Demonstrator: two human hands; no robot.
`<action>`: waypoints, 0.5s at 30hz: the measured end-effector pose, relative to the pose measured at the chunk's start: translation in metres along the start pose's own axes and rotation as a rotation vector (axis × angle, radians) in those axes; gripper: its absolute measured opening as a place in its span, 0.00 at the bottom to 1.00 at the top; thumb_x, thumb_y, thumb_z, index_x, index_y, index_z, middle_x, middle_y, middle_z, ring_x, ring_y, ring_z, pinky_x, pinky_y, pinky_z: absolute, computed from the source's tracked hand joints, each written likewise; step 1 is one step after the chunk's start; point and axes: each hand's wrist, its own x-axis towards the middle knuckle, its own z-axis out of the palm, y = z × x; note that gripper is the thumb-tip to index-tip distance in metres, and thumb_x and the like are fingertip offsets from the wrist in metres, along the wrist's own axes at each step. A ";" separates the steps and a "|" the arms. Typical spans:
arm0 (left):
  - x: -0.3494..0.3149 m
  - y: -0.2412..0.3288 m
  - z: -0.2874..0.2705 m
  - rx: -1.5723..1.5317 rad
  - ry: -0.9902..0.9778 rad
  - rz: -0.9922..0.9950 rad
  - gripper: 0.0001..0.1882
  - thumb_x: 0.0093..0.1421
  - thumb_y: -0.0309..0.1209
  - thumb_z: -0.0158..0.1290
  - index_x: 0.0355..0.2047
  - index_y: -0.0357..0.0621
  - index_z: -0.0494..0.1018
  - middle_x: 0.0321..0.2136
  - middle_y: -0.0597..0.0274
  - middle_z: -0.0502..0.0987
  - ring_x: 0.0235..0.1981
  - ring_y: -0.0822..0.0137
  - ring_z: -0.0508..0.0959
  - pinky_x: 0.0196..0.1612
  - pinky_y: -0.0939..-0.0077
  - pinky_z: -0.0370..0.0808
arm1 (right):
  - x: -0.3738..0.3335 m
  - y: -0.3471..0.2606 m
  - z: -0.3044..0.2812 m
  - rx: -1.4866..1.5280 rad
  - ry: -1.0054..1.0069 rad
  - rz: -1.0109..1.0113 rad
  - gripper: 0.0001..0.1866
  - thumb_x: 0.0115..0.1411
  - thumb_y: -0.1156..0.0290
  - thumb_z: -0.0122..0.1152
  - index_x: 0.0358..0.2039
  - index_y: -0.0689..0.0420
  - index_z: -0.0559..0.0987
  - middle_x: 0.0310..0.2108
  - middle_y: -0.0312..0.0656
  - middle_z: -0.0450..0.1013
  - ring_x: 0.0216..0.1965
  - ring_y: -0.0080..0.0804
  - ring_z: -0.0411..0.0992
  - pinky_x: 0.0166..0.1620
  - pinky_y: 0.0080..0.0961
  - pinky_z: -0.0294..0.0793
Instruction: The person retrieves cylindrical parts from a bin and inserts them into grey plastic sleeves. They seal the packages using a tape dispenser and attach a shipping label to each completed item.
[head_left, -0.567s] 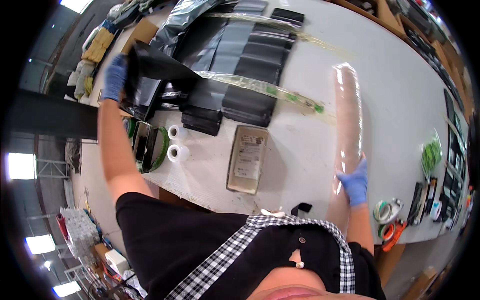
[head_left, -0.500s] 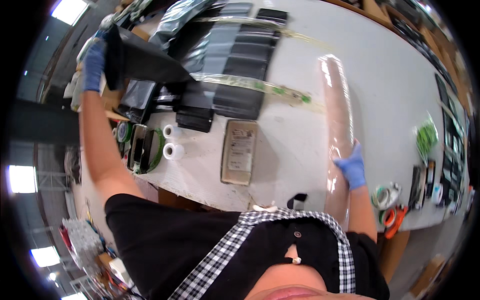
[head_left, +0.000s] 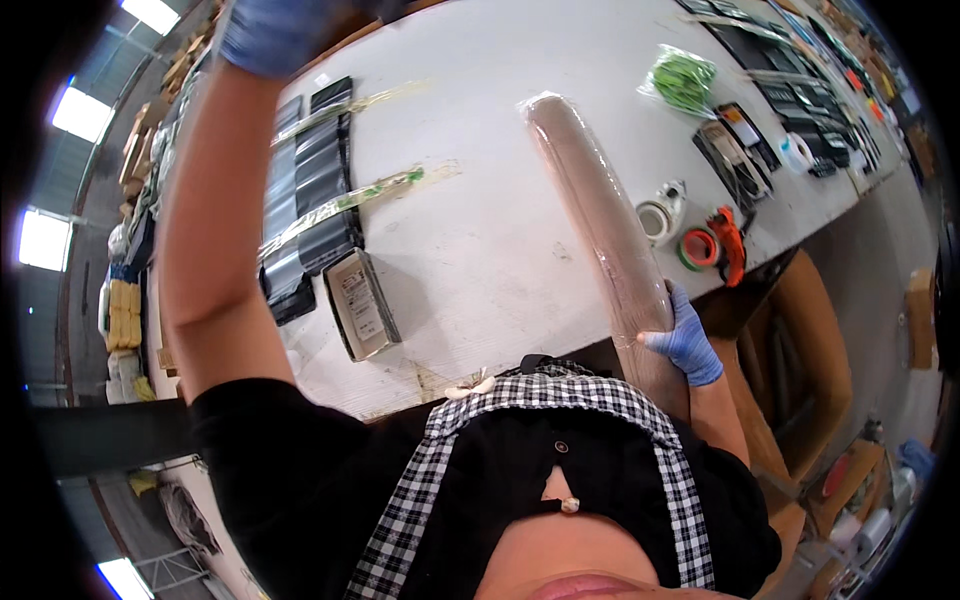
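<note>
My gloved right hand [head_left: 684, 338] is wrapped round the lower part of a long pinkish-beige roll in clear plastic [head_left: 600, 210], thumb across its near side. The roll lies slanting over the white table, its near end by my apron. My left arm reaches up along the left side. My gloved left hand [head_left: 272, 38] is blurred and cut by the upper edge, so its fingers are hidden. Something dark shows beside it, too smeared to name. Beneath that arm lie flat black and grey plastic packs [head_left: 325, 180] crossed by tape strips [head_left: 345, 203].
A small open cardboard box [head_left: 362, 303] stands near the table's [head_left: 470, 230] front edge. To the right are a white tape roll [head_left: 655, 220], an orange-handled tool [head_left: 730, 245], a bag of green pieces [head_left: 682, 80] and black packs [head_left: 800, 90]. Brown cardboard [head_left: 800, 370] stands beyond the table edge.
My left hand has swung up to the upper edge, away from the black plastic stack. My view has turned, so the table's things sit further left. The right hand still grips the roll.
</note>
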 end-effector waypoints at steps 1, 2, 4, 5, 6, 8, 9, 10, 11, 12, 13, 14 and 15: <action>-0.021 0.041 0.025 0.303 -0.446 0.021 0.08 0.63 0.33 0.49 0.33 0.41 0.72 0.29 0.50 0.77 0.33 0.48 0.76 0.37 0.56 0.73 | -0.023 0.004 -0.014 -0.041 0.077 0.020 0.55 0.37 0.68 0.78 0.64 0.65 0.58 0.57 0.46 0.65 0.59 0.33 0.62 0.62 0.28 0.59; -0.079 0.031 0.044 0.445 -0.117 0.634 0.11 0.60 0.33 0.54 0.42 0.45 0.78 0.41 0.54 0.79 0.43 0.59 0.79 0.50 0.66 0.73 | -0.041 0.006 -0.020 -0.064 0.106 0.013 0.55 0.36 0.68 0.78 0.64 0.64 0.58 0.57 0.46 0.65 0.59 0.33 0.62 0.62 0.28 0.59; -0.119 0.111 0.045 -0.394 -0.256 -0.075 0.06 0.60 0.33 0.53 0.34 0.47 0.78 0.36 0.55 0.80 0.35 0.58 0.80 0.39 0.65 0.76 | -0.066 0.011 -0.021 0.003 0.143 0.029 0.55 0.35 0.66 0.78 0.64 0.62 0.59 0.57 0.45 0.65 0.58 0.33 0.63 0.62 0.29 0.60; -0.150 0.130 0.048 -0.410 -0.358 -0.175 0.06 0.60 0.34 0.54 0.34 0.48 0.76 0.32 0.56 0.78 0.32 0.57 0.79 0.36 0.64 0.76 | -0.079 0.011 -0.024 0.005 0.153 0.031 0.55 0.35 0.65 0.78 0.64 0.62 0.59 0.56 0.45 0.65 0.58 0.33 0.63 0.62 0.30 0.60; -0.185 0.147 0.052 -0.426 -0.460 -0.278 0.06 0.59 0.35 0.54 0.35 0.49 0.75 0.28 0.58 0.77 0.30 0.56 0.78 0.32 0.63 0.76 | -0.090 0.010 -0.026 0.004 0.164 0.037 0.56 0.34 0.65 0.78 0.64 0.61 0.59 0.56 0.45 0.65 0.58 0.33 0.63 0.62 0.30 0.61; -0.253 0.175 0.055 -0.430 -0.681 -0.451 0.06 0.58 0.34 0.54 0.33 0.48 0.74 0.28 0.56 0.77 0.30 0.52 0.78 0.32 0.60 0.75 | -0.107 0.006 -0.029 0.046 0.176 0.059 0.57 0.32 0.63 0.78 0.64 0.60 0.59 0.57 0.44 0.65 0.58 0.33 0.63 0.62 0.31 0.61; -0.282 0.187 0.058 -0.434 -0.813 -0.534 0.05 0.58 0.33 0.55 0.33 0.47 0.75 0.29 0.55 0.78 0.31 0.51 0.78 0.34 0.60 0.75 | -0.115 0.004 -0.028 0.050 0.168 0.074 0.58 0.32 0.63 0.79 0.64 0.60 0.59 0.57 0.44 0.65 0.59 0.34 0.63 0.62 0.31 0.61; -0.307 0.197 0.061 -0.440 -0.945 -0.616 0.05 0.57 0.32 0.55 0.33 0.47 0.76 0.29 0.53 0.78 0.32 0.50 0.78 0.36 0.60 0.75 | -0.121 0.002 -0.026 0.051 0.162 0.091 0.58 0.32 0.62 0.79 0.65 0.60 0.59 0.58 0.44 0.65 0.59 0.34 0.63 0.62 0.31 0.61; -0.323 0.207 0.066 -0.419 -1.026 -0.630 0.08 0.58 0.32 0.56 0.37 0.47 0.78 0.33 0.53 0.80 0.33 0.51 0.79 0.38 0.63 0.76 | -0.125 0.003 -0.025 0.015 0.128 0.092 0.58 0.32 0.62 0.79 0.65 0.60 0.59 0.58 0.44 0.65 0.59 0.34 0.63 0.62 0.31 0.61; -0.340 0.215 0.070 -0.496 -0.989 -0.713 0.07 0.58 0.34 0.55 0.35 0.48 0.78 0.32 0.53 0.80 0.33 0.50 0.79 0.37 0.62 0.76 | -0.126 0.005 -0.024 -0.021 0.091 0.093 0.58 0.33 0.62 0.78 0.65 0.59 0.58 0.58 0.44 0.65 0.59 0.34 0.63 0.62 0.31 0.61; -0.356 0.221 0.076 -0.569 -0.946 -0.794 0.07 0.59 0.35 0.54 0.34 0.49 0.78 0.31 0.52 0.80 0.33 0.50 0.80 0.37 0.61 0.76 | -0.125 0.006 -0.023 -0.056 0.053 0.091 0.58 0.33 0.62 0.78 0.66 0.59 0.58 0.57 0.44 0.65 0.59 0.34 0.64 0.62 0.31 0.60; -0.355 0.226 0.079 -0.643 -0.901 -0.869 0.07 0.60 0.36 0.53 0.32 0.49 0.78 0.31 0.52 0.80 0.33 0.50 0.80 0.37 0.60 0.76 | -0.122 0.003 -0.017 -0.076 0.026 0.096 0.57 0.34 0.62 0.78 0.66 0.60 0.58 0.57 0.44 0.66 0.59 0.34 0.64 0.62 0.30 0.60; -0.354 0.225 0.083 -0.689 -1.032 -1.013 0.10 0.62 0.35 0.50 0.33 0.48 0.80 0.32 0.52 0.81 0.34 0.51 0.81 0.38 0.64 0.77 | -0.116 -0.004 -0.009 -0.097 -0.002 0.101 0.57 0.35 0.62 0.78 0.66 0.60 0.59 0.57 0.44 0.66 0.59 0.33 0.64 0.62 0.30 0.60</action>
